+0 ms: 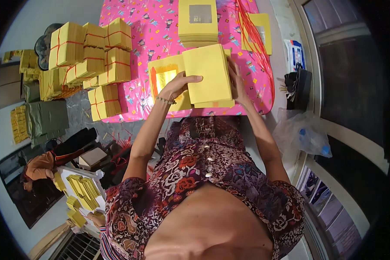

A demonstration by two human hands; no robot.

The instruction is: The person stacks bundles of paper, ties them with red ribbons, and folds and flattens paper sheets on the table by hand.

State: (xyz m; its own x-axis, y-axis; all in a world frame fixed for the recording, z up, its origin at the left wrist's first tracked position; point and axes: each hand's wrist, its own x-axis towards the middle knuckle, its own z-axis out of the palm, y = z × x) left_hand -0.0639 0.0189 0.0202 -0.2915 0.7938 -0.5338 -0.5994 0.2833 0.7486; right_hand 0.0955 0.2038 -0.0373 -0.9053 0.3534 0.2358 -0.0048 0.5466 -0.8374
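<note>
A thick stack of yellow paper sheets (207, 73) is held between my two hands above the near edge of the table. My left hand (176, 86) grips its left side, thumb on the top sheet. On its right side my right hand (237, 82) presses with fingers curled behind, partly hidden. Beneath the stack's left side lies a yellow sheet with a shiny gold foil square and orange border (165, 78). Just beyond my hands stands a tall pile of yellow sheets (198, 26), its top sheet bearing a silver square.
Yellow bundles tied with red string (117, 65) are heaped at the table's left. Long red strings (258, 52) trail down the right of the pink patterned tablecloth (138, 93). A clear plastic bag (305, 134) sits right of the table. Other people (45, 167) work at the lower left.
</note>
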